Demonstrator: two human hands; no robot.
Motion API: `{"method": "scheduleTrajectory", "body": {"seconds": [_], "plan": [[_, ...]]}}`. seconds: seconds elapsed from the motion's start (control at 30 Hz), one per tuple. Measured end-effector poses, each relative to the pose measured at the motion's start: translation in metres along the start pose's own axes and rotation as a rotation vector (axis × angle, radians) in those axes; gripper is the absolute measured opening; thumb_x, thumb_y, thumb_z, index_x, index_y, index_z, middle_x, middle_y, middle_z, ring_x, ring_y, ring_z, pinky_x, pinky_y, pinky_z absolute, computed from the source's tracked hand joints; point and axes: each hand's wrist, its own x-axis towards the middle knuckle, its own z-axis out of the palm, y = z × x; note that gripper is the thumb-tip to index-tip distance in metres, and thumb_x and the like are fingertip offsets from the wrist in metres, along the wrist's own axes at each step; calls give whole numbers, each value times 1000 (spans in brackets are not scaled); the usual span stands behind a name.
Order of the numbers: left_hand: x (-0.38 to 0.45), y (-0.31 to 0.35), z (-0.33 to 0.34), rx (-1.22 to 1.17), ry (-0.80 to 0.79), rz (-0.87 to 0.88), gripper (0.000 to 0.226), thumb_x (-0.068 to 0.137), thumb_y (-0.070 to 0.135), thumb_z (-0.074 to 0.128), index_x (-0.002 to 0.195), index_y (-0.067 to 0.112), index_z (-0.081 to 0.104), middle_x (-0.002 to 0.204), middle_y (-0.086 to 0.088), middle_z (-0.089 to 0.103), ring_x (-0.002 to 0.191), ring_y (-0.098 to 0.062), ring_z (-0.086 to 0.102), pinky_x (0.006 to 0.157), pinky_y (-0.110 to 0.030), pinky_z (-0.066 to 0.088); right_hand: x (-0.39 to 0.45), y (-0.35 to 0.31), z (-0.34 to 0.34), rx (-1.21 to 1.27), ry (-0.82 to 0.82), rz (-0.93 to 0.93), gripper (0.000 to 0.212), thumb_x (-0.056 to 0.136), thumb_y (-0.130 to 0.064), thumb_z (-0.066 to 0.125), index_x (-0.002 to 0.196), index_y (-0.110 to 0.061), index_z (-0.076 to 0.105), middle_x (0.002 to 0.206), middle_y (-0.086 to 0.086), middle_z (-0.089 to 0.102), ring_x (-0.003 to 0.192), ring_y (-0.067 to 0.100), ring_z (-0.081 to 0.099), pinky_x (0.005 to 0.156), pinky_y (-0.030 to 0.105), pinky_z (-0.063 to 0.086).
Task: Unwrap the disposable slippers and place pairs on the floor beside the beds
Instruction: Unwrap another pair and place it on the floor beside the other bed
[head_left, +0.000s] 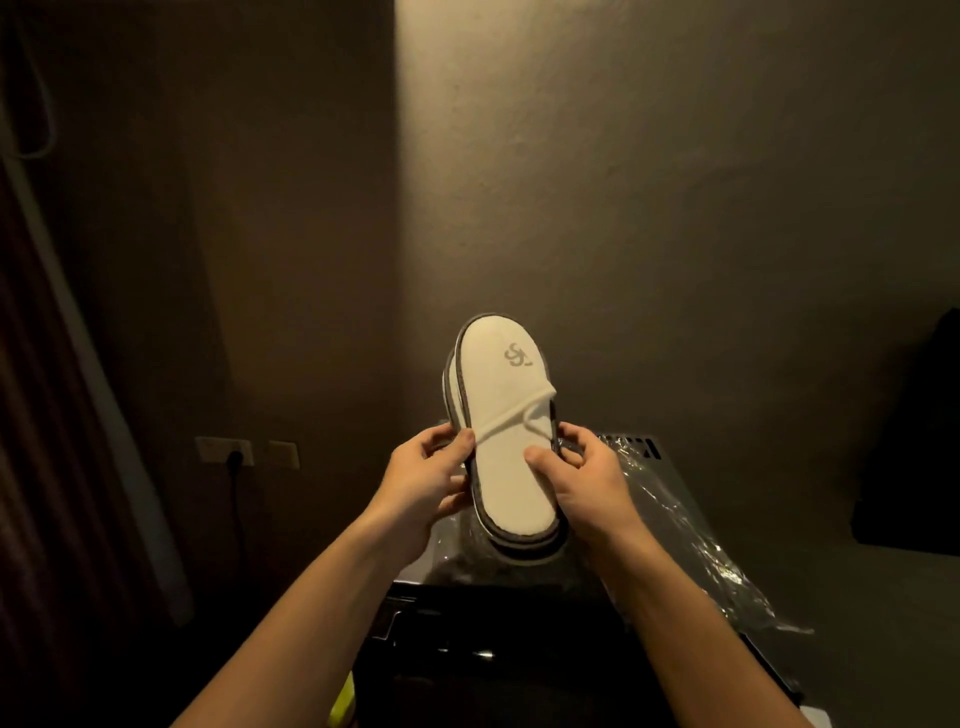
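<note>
A pair of white disposable slippers (501, 405) with dark grey trim and a grey logo on the toe is held up in front of me, stacked one on the other, toes pointing away. My left hand (431, 475) pinches the pair's left edge, thumb on top. My right hand (584, 478) grips the right edge, its thumb pressing on the upper slipper's insole. Clear plastic wrapping (691, 545) lies crumpled below and to the right of the slippers, empty as far as I can see.
A dark cabinet or appliance top (498, 639) sits under my hands. A brown wall (623, 182) is straight ahead, with wall sockets (226, 451) and a plugged cord at lower left. A dark curtain (47, 415) hangs at left. A dark object (914, 431) stands at right.
</note>
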Motion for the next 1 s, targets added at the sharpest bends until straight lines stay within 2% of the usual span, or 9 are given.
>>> {"method": "scheduleTrajectory", "body": {"seconds": [0.13, 0.23, 0.3, 0.37, 0.43, 0.57, 0.63, 0.87, 1.0], "plan": [[-17, -4, -28, -68, 57, 20, 35, 83, 28, 74, 114, 13, 66, 104, -6, 77, 88, -23, 74, 78, -39, 57, -6, 6, 22, -8, -72, 24, 30, 88, -2, 66, 115, -14, 58, 106, 8, 74, 98, 22, 72, 85, 40, 61], [-38, -8, -59, -43, 208, 107, 37, 81, 28, 76, 115, 17, 67, 107, -5, 77, 103, -26, 72, 91, -51, 57, -15, 17, 51, -40, -151, 50, 29, 84, -3, 70, 111, -14, 65, 100, 6, 76, 95, 21, 73, 84, 40, 61], [-60, -6, -87, -28, 332, 184, 25, 85, 24, 72, 110, 19, 68, 102, -2, 78, 98, -20, 73, 80, -44, 61, -22, 25, 80, -52, -251, 74, 25, 83, -4, 72, 106, -14, 68, 94, 3, 78, 91, 19, 73, 79, 35, 61], [-84, -10, -117, -25, 431, 222, 31, 81, 28, 71, 110, 19, 68, 100, -2, 78, 94, -17, 73, 70, -33, 57, -32, 34, 112, -46, -339, 81, 21, 82, -4, 72, 101, -13, 70, 88, 1, 78, 88, 18, 74, 76, 34, 62], [-112, -14, -153, -15, 561, 244, 42, 72, 33, 71, 112, 18, 66, 100, -5, 78, 92, -18, 73, 70, -30, 54, -49, 43, 153, -55, -452, 88, 19, 82, -6, 73, 98, -16, 71, 86, -2, 78, 86, 16, 73, 76, 33, 62], [-177, -19, -227, 35, 800, 252, 51, 66, 36, 76, 113, 17, 66, 109, -10, 75, 106, -22, 70, 94, -42, 56, -100, 61, 235, -30, -633, 120, 17, 84, -5, 74, 96, -17, 72, 89, -1, 78, 84, 11, 74, 76, 32, 62], [-215, -18, -263, 47, 895, 255, 50, 66, 37, 76, 112, 19, 66, 114, -12, 72, 110, -24, 68, 99, -45, 53, -133, 69, 277, -24, -702, 120, 17, 84, -6, 74, 96, -18, 73, 92, 0, 78, 87, 12, 74, 79, 34, 61], [-350, -8, -377, 118, 1141, 269, 39, 89, 22, 70, 127, 16, 60, 121, -2, 69, 107, -23, 69, 94, -50, 57, -255, 66, 412, 22, -926, 72, 14, 85, -10, 73, 97, -19, 71, 95, -2, 76, 94, 13, 71, 85, 38, 60], [-419, -1, -422, 199, 1218, 292, 24, 92, 20, 68, 115, 18, 65, 116, 0, 71, 101, -23, 71, 75, -41, 62, -318, 67, 469, 63, -1034, 49, 16, 87, -13, 72, 100, -20, 70, 98, -3, 75, 94, 11, 70, 81, 34, 61]]}}
